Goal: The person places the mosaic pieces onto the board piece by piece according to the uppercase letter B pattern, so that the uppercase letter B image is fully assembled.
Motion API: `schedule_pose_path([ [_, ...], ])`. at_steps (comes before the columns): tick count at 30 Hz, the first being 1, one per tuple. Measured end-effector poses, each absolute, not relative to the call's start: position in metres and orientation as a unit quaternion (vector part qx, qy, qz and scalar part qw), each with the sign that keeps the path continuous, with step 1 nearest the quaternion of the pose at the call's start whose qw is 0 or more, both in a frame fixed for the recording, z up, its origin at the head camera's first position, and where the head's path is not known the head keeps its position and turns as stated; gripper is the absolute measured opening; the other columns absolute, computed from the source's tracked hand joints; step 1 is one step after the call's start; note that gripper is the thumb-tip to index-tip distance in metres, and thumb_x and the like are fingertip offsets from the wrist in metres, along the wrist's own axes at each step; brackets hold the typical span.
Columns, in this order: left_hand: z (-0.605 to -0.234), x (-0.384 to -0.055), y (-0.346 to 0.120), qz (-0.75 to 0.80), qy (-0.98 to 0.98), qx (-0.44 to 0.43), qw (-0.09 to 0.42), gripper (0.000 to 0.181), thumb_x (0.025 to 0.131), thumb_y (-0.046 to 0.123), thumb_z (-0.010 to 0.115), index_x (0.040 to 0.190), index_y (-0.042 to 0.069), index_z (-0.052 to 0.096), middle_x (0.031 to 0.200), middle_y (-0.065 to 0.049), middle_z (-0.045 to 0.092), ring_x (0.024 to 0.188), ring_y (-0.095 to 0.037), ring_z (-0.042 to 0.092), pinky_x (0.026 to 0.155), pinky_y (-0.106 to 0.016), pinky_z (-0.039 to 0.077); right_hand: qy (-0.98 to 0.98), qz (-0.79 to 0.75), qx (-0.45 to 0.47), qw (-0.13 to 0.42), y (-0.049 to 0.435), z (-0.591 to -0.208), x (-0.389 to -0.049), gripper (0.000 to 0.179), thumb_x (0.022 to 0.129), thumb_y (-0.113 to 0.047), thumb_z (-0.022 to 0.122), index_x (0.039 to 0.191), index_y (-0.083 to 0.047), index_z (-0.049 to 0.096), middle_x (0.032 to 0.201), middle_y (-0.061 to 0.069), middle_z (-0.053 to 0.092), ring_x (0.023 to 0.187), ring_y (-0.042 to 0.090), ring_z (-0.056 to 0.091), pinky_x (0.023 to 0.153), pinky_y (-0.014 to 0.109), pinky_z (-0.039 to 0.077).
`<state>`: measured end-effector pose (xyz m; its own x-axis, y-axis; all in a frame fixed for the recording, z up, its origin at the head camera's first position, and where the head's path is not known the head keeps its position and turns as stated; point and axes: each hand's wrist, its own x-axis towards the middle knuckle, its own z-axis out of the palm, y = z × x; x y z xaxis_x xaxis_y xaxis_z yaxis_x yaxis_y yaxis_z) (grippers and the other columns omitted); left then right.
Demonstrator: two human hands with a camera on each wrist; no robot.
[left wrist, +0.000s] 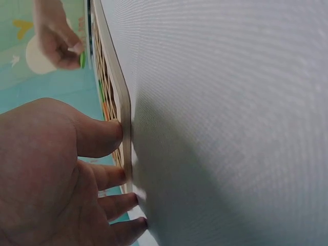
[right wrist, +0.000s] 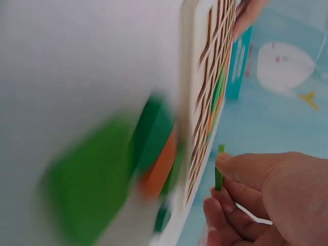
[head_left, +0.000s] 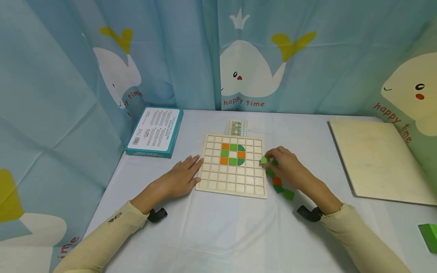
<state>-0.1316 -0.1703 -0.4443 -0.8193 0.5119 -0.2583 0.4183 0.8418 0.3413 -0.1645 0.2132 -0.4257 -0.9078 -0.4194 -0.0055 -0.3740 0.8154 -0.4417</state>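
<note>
A wooden grid board [head_left: 227,178] lies on the white table, with orange, light green and dark green tiles set in its upper middle cells. Spread fingers of my left hand [head_left: 179,180] rest against the board's left edge; the left wrist view shows the thumb and fingertips touching the rim. Beside the right edge, my right hand [head_left: 288,167] pinches a light green tile [right wrist: 219,169] between thumb and fingers. Below that hand lie several loose pieces, among them an orange tile [head_left: 277,181], a dark green piece [head_left: 278,189] and a green tile [head_left: 288,194].
A small pattern card [head_left: 236,127] lies behind the board. At the back left is a teal and white box [head_left: 155,131]. A large pale wooden panel [head_left: 379,159] lies on the right, and a green block [head_left: 428,236] sits at the far right edge. Whale-print curtains [head_left: 191,57] enclose the table.
</note>
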Motion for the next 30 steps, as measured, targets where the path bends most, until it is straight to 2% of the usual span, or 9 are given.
schedule_pose_path([
  [4,-0.444,-0.132,-0.171,0.137,0.944,0.244,0.173,0.068,0.113,0.036,0.045,0.170,0.009,0.019,0.177,-0.015,0.015,0.163,-0.038,0.012,0.128,-0.061,0.019,0.944,-0.224,-0.240,0.049,0.179,-0.428,-0.165,0.027,0.100,-0.009,0.073,0.124,0.001,0.066,0.116,0.016,0.064,0.108,0.034,0.063,0.095,0.058,0.048],
  [8,-0.445,-0.132,-0.171,0.142,0.944,0.244,0.170,0.068,0.113,0.036,0.046,0.170,0.009,0.020,0.176,-0.015,0.015,0.163,-0.038,0.013,0.128,-0.062,0.020,0.940,-0.206,-0.264,0.061,0.145,-0.431,-0.163,0.025,0.100,-0.016,0.075,0.121,-0.003,0.069,0.117,0.012,0.066,0.112,0.032,0.065,0.093,0.056,0.047],
  [14,-0.445,-0.133,-0.170,0.139,0.944,0.247,0.172,0.068,0.113,0.036,0.045,0.170,0.009,0.019,0.177,-0.015,0.015,0.163,-0.038,0.013,0.128,-0.062,0.020,0.939,-0.187,-0.284,0.043,0.110,-0.437,-0.160,0.023,0.096,-0.018,0.079,0.115,-0.006,0.074,0.111,0.007,0.067,0.108,0.025,0.063,0.084,0.045,0.045],
  [23,-0.443,-0.132,-0.170,0.139,0.943,0.249,0.173,0.068,0.113,0.036,0.045,0.170,0.009,0.019,0.176,-0.015,0.016,0.163,-0.039,0.013,0.128,-0.062,0.021,0.938,-0.183,-0.292,0.030,0.090,-0.440,-0.160,0.027,0.093,-0.016,0.082,0.116,-0.005,0.073,0.108,0.007,0.070,0.100,0.026,0.069,0.080,0.040,0.049],
  [30,-0.442,-0.133,-0.170,0.138,0.943,0.246,0.176,0.068,0.113,0.037,0.045,0.170,0.009,0.019,0.177,-0.015,0.015,0.163,-0.038,0.012,0.128,-0.061,0.020,0.936,-0.177,-0.302,0.021,0.089,-0.440,-0.158,0.016,0.092,-0.014,0.085,0.104,-0.008,0.077,0.104,0.003,0.068,0.096,0.022,0.068,0.076,0.037,0.046],
])
